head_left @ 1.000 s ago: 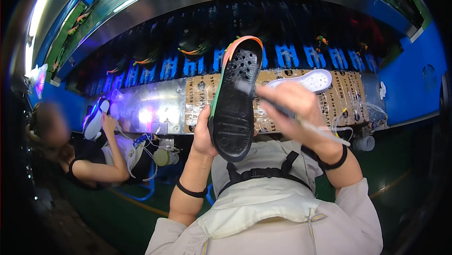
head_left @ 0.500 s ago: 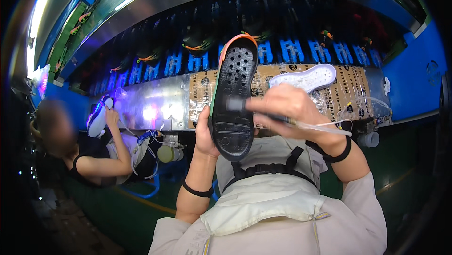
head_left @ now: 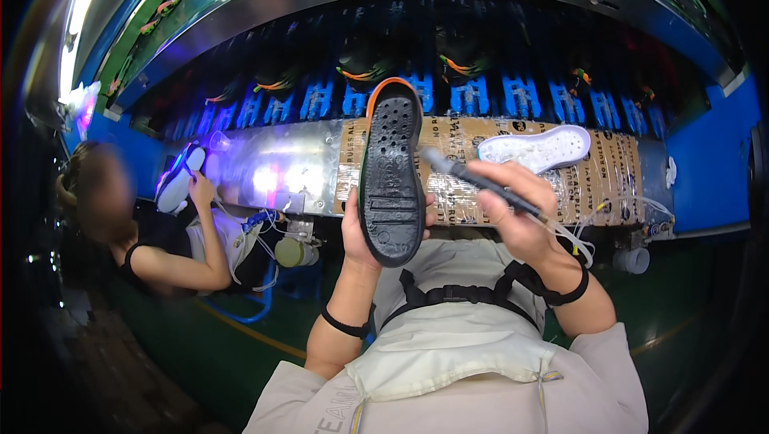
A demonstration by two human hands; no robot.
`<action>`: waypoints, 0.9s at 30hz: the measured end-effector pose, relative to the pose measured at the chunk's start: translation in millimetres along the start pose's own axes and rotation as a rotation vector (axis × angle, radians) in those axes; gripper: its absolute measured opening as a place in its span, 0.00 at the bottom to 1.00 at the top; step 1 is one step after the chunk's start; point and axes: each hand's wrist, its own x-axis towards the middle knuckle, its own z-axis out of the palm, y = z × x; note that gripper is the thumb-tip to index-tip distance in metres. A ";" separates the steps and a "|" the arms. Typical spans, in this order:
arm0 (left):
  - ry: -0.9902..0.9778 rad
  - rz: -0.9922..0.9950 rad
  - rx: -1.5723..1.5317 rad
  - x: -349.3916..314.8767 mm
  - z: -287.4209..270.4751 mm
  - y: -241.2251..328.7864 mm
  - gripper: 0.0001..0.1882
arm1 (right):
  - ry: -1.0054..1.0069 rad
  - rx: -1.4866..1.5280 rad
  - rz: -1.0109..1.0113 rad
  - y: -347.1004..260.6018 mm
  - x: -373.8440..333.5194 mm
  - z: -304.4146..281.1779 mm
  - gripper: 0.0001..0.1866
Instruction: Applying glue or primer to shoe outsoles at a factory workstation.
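My left hand [head_left: 362, 234] is closed around the heel end of a black shoe sole [head_left: 392, 170], its fingertips showing past the right edge. The sole stands toe away from me, its hollow inner face up, with small round holes in the forefoot and an orange and green rim. The inner face looks wet and shiny. In my right hand [head_left: 525, 206] is a dark-handled brush [head_left: 489, 182] with a clear tube running from its back end. Its pale bristle head is just right of the sole, apparently apart from it. A white shoe sole [head_left: 538, 148] lies beyond my right hand.
Brown cardboard [head_left: 460, 134] covers part of the metal bench [head_left: 296, 166]. Behind it runs a row of blue holders [head_left: 469, 98] with dark shoe uppers [head_left: 364, 62]. At left a co-worker's hand [head_left: 202, 190] holds another sole [head_left: 180, 178]. A cup [head_left: 633, 259] hangs at the bench's right front.
The brush has come off the middle of the black sole and moved to its right. My right hand has shifted right and down. The view has also shifted a little.
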 end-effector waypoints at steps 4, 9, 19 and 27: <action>0.004 0.088 -0.182 -20.7 -21.1 -1.3 0.44 | 0.236 0.026 0.062 51.8 -17.2 17.9 0.17; -0.089 0.186 -0.295 -37.1 -29.0 -6.6 0.41 | 0.182 -0.148 0.100 100.2 -35.1 33.3 0.19; -0.149 0.199 -0.307 -47.5 -24.0 -6.4 0.40 | 0.023 -0.180 0.087 148.4 -57.1 58.2 0.21; -0.240 0.183 -0.350 -37.8 -11.6 -2.7 0.37 | 0.027 -0.201 0.102 146.2 -57.3 58.7 0.22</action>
